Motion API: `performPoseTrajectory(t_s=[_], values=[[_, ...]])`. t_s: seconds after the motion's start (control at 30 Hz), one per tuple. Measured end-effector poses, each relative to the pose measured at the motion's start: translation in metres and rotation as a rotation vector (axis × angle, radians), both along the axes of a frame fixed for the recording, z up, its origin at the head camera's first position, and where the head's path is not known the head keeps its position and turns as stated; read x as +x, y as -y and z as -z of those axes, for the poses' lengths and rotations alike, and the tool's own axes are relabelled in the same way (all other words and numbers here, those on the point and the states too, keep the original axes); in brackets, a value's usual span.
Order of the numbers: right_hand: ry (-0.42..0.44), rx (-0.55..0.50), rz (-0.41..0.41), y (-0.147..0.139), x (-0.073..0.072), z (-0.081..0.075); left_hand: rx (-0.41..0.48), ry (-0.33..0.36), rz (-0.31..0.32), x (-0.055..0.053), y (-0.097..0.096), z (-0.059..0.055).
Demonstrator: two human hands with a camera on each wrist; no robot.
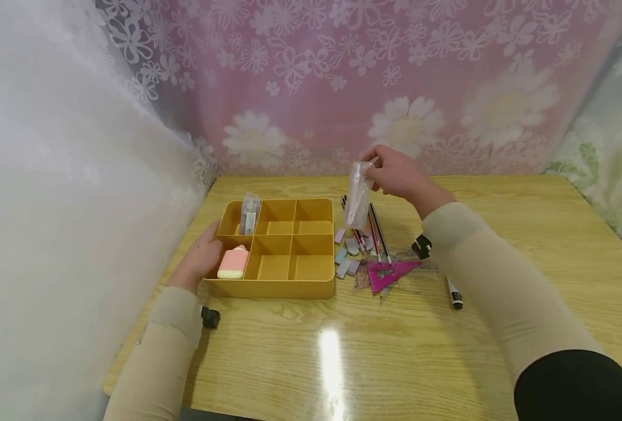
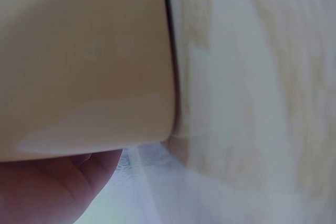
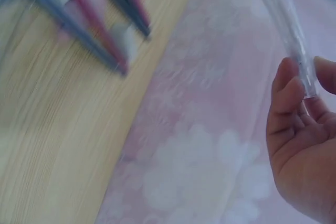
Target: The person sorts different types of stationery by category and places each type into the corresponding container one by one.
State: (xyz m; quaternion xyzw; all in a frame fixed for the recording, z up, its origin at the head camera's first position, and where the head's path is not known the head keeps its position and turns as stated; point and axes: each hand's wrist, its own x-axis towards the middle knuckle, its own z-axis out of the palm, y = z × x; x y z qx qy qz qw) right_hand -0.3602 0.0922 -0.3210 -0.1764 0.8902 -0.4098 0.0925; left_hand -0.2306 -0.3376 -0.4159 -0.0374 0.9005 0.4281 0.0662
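Observation:
My right hand (image 1: 397, 174) pinches the top of a clear plastic packet (image 1: 359, 196) and holds it upright above the pencils. Something pale shows inside the packet; its kind I cannot tell. In the right wrist view, thumb and fingers (image 3: 290, 95) close on the packet's end (image 3: 294, 35). At the far left, my left hand (image 1: 200, 260) grips the side wall of a yellow compartment box (image 1: 269, 289). A pink and cream bottle-shaped item (image 1: 234, 262) lies in the front left compartment. Behind it, a clear-wrapped item (image 1: 250, 215) leans in the back left compartment.
Right of the box lie several pastel erasers (image 1: 341, 255), dark and red pencils (image 1: 378, 228) and a magenta set square (image 1: 387, 275) over clear rulers. A white marker with a black cap (image 1: 455, 295) lies near my right forearm. A floral curtain (image 1: 311, 117) hangs behind the table (image 1: 269, 351).

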Motion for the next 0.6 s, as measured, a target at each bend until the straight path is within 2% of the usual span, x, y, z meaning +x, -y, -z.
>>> performPoseTrajectory(t_s=[0.27,0.4,0.6], values=[[0.041,-0.280,-0.042,0.053,0.013,-0.010,0.000,0.014,-0.008,0.000,-0.002,-0.002],[0.070,-0.332,-0.066,0.082,0.019,-0.013,0.012,0.019,-0.008,0.000,-0.003,-0.002],[0.051,-0.327,-0.083,0.124,0.027,-0.008,0.004,0.031,-0.014,0.001,-0.003,-0.002]])
